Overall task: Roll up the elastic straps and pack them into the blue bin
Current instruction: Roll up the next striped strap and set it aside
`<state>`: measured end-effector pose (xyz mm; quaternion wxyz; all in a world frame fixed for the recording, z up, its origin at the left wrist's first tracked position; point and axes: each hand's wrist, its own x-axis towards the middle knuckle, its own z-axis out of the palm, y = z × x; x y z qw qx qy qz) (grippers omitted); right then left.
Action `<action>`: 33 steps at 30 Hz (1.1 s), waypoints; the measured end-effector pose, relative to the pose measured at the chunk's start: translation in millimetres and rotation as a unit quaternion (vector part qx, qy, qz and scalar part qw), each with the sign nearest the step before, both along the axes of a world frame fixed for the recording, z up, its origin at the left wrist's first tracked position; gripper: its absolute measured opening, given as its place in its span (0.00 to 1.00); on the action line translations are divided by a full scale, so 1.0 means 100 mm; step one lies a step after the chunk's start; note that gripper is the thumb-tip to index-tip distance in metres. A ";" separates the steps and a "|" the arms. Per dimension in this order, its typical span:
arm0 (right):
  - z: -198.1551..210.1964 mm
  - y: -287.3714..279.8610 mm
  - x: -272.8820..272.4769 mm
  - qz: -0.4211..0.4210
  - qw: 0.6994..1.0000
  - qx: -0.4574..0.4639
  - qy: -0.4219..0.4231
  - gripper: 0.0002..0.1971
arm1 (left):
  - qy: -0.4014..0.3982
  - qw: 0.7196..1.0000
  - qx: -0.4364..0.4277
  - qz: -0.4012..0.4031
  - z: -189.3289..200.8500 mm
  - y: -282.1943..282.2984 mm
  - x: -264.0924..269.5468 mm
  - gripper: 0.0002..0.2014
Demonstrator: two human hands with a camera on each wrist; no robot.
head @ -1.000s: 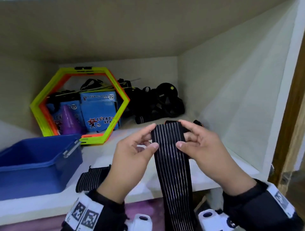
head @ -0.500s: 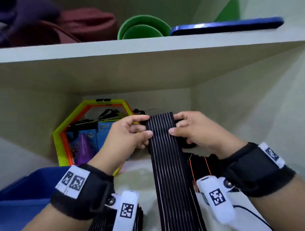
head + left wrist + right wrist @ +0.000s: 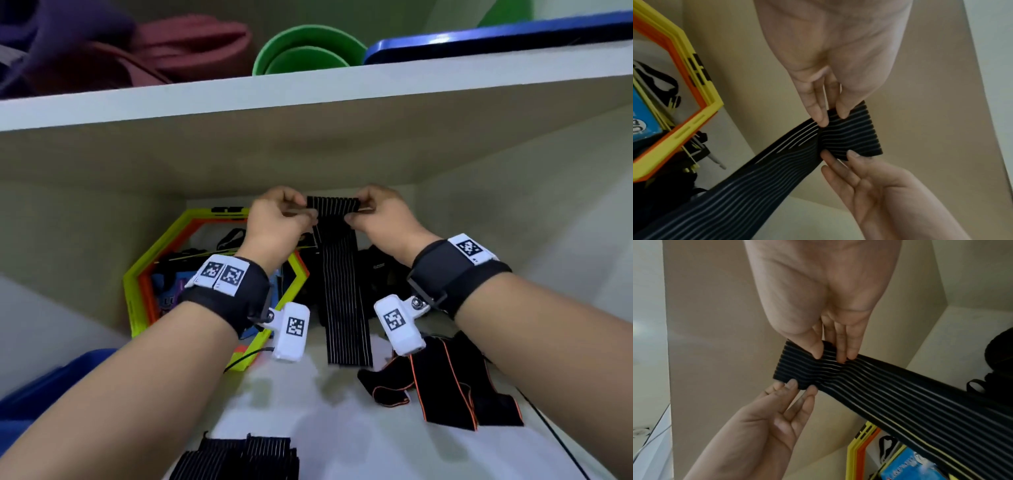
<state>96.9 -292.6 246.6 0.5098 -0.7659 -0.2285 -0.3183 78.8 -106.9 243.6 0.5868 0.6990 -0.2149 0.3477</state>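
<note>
Now, at far left, bin [image 3: 51, 383] waiting low on the shelf. Left hand [image 3: 277, 222] pinching the strap [image 3: 337, 274] top edge, right hand [image 3: 380, 219] pinching the other corner — tail hanging between. Best kept taut, edges square, first turn tight — loose core likely to unroll.

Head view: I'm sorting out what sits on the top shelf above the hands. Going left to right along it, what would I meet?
Dark red and purple fabric bundle → green nested cups → flat blue board. Below the shelf, both hands hold up the striped strap.
</note>
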 end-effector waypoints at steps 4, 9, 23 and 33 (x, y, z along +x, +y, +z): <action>-0.43 -0.17 -0.04 0.031 0.994 -0.076 0.073 0.14 | 0.024 0.990 0.134 0.037 -0.46 0.02 -0.01 0.17; -1.37 -0.36 -0.30 0.071 0.946 -0.235 0.210 0.12 | 0.101 0.924 0.368 0.034 -1.41 0.03 -0.27 0.09; -2.52 -0.50 -1.11 0.093 0.839 -0.510 0.167 0.11 | 0.126 0.815 0.558 -0.088 -2.50 -0.01 -1.09 0.11; -2.86 -0.57 -1.40 0.098 0.915 -0.350 0.175 0.12 | 0.169 0.907 0.387 -0.004 -2.90 0.09 -1.48 0.10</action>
